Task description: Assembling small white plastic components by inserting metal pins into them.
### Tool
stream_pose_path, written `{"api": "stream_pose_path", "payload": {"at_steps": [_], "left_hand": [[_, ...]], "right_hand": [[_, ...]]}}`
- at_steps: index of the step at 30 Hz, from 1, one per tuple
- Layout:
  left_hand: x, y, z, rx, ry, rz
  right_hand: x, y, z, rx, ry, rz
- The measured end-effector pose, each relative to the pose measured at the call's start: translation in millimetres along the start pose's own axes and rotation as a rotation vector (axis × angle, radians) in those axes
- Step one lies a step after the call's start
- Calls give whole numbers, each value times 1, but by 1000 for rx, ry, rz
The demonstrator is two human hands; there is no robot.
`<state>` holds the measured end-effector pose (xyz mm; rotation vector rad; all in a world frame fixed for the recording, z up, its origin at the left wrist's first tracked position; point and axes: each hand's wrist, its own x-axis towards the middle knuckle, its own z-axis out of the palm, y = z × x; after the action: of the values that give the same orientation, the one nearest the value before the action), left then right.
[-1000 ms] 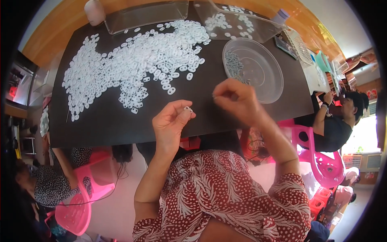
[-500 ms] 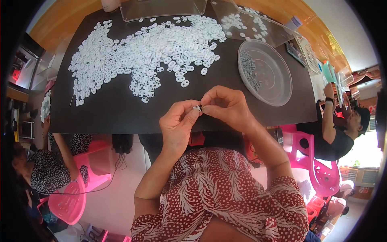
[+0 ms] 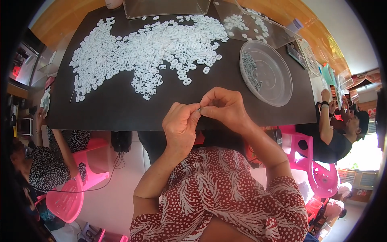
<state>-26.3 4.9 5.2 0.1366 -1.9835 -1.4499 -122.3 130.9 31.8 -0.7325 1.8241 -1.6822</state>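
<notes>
Above the table's front edge, my left hand and my right hand meet fingertip to fingertip. Thumb and forefinger of the left are closed on a small white plastic piece, now almost wholly covered by the fingers. My right thumb and forefinger pinch at the same spot; what they grip is too small to make out. Beyond the hands spreads a big heap of white oval plastic pieces with holes. Smaller white pieces lie at its near edge. To the right, a round clear plastic tub holds many grey screws.
A clear plastic bin stands at the table's far edge. Beside it, a transparent sheet or box has more white pieces around it. Co-workers sit at left and right, near pink plastic chairs.
My left hand has turned and its fingers now cover the white piece, which showed more before. Both hands stay together. The view has shifted slightly.
</notes>
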Motion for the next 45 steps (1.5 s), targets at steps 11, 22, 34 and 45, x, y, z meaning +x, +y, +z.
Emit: {"api": "stream_pose_path", "payload": {"at_steps": [11, 22, 34, 45], "left_hand": [[-1, -6, -9, -135, 53, -144], [-2, -5, -7, 98, 92, 42], [-4, -18, -15, -235, 169, -201], [-7, -25, -22, -416, 131, -318]], "right_hand": [[2, -3, 17, -108, 34, -99], [5, 7, 26, -356, 80, -226], [30, 11, 13, -464, 189, -407], [67, 29, 6, -1078, 239, -653]]}}
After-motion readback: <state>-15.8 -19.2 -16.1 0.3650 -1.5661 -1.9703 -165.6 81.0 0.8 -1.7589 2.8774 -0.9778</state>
